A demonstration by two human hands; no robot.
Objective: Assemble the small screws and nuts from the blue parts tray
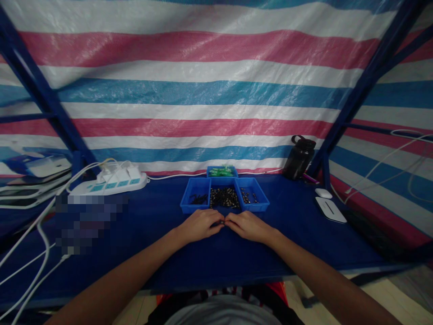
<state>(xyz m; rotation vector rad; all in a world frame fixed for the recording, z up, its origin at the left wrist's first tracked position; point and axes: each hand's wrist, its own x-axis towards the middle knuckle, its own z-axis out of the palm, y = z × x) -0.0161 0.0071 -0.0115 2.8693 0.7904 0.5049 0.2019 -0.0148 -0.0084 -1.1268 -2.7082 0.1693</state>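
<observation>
Just in front of the bins, my left hand (203, 224) and my right hand (247, 225) meet fingertip to fingertip. Both are closed in a pinch around a small dark part (222, 222), mostly hidden by the fingers and too small to name. The blue middle bin (224, 179) holds a heap of small black and brass-coloured pieces (225, 197). In the left blue bin (189, 209) lie thin black pieces (199, 199). Small shiny metal pieces (246, 196) are scattered in the right blue bin (256, 207). Green packets (221, 171) fill a blue bin behind.
A white power strip (118, 184) with plugs and cables sits left, near stacked devices (37, 180). At the back right stands a black bottle (298, 158). A white flat device (330, 210) and a small white case (323, 193) lie right. Blue frame posts flank the table (216, 266).
</observation>
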